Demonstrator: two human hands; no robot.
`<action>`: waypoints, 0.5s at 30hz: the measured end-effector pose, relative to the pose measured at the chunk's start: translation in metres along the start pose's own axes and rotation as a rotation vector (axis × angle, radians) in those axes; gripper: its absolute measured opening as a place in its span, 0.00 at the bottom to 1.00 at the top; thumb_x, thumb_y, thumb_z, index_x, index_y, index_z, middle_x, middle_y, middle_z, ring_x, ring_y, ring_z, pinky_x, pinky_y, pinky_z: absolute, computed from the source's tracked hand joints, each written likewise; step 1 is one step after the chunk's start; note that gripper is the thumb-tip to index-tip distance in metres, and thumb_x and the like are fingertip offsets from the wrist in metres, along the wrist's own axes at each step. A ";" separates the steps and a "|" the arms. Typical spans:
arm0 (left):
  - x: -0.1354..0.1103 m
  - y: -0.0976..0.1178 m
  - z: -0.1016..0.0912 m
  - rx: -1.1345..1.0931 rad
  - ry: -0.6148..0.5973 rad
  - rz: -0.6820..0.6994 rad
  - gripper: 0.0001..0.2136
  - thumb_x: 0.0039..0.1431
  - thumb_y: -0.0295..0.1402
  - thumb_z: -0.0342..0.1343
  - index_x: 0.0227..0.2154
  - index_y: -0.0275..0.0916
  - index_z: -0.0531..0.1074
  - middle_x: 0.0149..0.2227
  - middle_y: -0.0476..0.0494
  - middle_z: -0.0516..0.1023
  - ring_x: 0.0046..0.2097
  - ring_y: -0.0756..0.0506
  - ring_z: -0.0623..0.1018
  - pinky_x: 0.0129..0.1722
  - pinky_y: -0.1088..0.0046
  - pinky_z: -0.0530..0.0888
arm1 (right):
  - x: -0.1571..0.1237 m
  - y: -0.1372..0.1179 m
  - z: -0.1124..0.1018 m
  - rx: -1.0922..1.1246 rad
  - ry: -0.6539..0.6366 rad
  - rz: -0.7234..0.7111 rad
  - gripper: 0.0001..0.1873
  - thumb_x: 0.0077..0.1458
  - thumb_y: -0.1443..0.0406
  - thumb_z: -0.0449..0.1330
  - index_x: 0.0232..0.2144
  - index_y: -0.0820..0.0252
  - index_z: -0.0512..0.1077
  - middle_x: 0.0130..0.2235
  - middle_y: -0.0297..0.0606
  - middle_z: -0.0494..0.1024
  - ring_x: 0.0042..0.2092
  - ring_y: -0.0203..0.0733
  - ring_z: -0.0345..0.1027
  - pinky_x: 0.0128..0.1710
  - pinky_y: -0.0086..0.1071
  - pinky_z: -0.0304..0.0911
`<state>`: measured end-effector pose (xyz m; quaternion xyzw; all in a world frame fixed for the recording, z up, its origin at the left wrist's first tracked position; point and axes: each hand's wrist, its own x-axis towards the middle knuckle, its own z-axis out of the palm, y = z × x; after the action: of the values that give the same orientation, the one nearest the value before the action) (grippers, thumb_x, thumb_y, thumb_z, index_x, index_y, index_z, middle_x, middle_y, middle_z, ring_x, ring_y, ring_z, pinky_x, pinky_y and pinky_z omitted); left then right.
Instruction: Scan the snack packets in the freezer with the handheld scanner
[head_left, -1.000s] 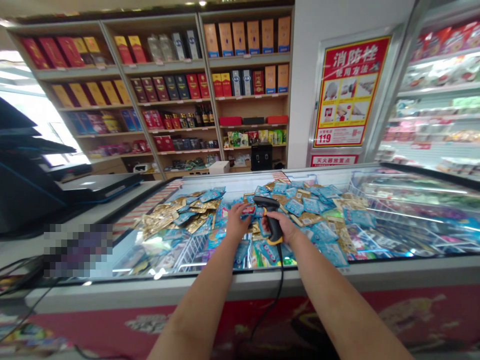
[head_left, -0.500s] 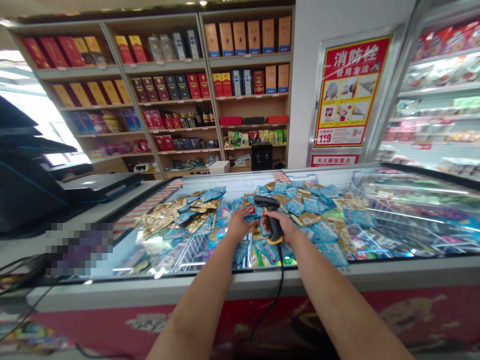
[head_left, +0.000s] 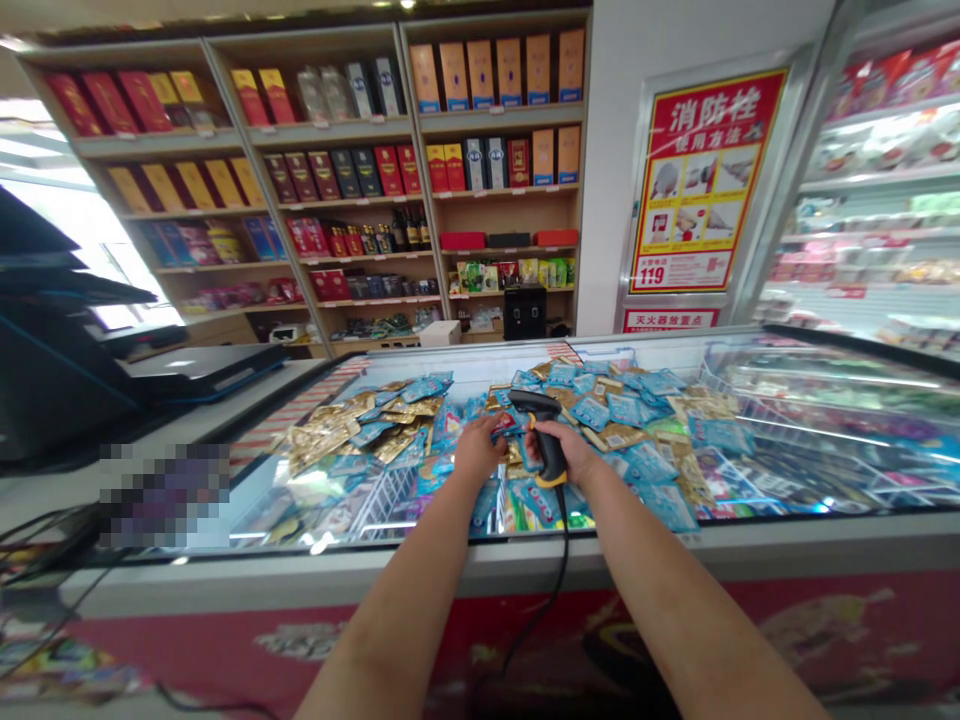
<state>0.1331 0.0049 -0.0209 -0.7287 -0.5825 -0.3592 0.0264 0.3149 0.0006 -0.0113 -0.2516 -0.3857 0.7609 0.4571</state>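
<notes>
My right hand [head_left: 571,452] is wrapped round the handle of a black-and-yellow barcode scanner [head_left: 551,455], its head tilted toward the left. From the handle's base a black cable [head_left: 564,545] hangs down over the freezer's front. Just left of the scanner, my left hand [head_left: 478,452] has its fingers curled on a small red-and-blue packet [head_left: 504,424], partly hidden by the fingers. Around both hands lie many flat blue packets [head_left: 589,412] and gold packets [head_left: 401,440], heaped on the glass top of a chest freezer [head_left: 360,560].
White wire baskets [head_left: 382,500] show through the glass. At left, a dark checkout machine [head_left: 52,370] and a flat scale-like device [head_left: 210,368] stand on a counter. Shelves [head_left: 330,125] of boxes and bottles line the back wall. A refrigerated display [head_left: 885,200] is at right.
The fingers of my left hand have curled in on the small packet beside the scanner. My right hand and the scanner stay nearly in place.
</notes>
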 end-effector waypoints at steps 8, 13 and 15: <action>0.000 -0.003 0.006 0.025 0.014 0.007 0.18 0.52 0.24 0.52 0.46 0.39 0.75 0.47 0.38 0.76 0.51 0.40 0.72 0.54 0.61 0.66 | 0.000 0.000 0.001 0.017 0.003 -0.006 0.08 0.49 0.64 0.60 0.29 0.65 0.73 0.22 0.38 0.76 0.22 0.35 0.68 0.23 0.27 0.65; 0.002 -0.003 0.001 -0.088 0.004 -0.144 0.18 0.55 0.26 0.52 0.49 0.42 0.73 0.45 0.41 0.78 0.48 0.40 0.76 0.48 0.63 0.71 | 0.000 0.000 -0.001 0.003 0.012 0.001 0.08 0.50 0.63 0.60 0.28 0.65 0.74 0.23 0.38 0.76 0.22 0.35 0.68 0.23 0.26 0.65; 0.003 -0.005 -0.001 -0.145 0.033 -0.200 0.16 0.59 0.31 0.51 0.49 0.43 0.73 0.43 0.42 0.79 0.46 0.40 0.77 0.46 0.64 0.71 | 0.000 -0.001 -0.001 -0.003 0.011 0.003 0.08 0.50 0.63 0.60 0.28 0.64 0.74 0.23 0.38 0.76 0.22 0.35 0.68 0.23 0.26 0.64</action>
<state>0.1287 0.0084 -0.0202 -0.6611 -0.6240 -0.4131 -0.0528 0.3158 0.0013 -0.0115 -0.2568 -0.3838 0.7597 0.4579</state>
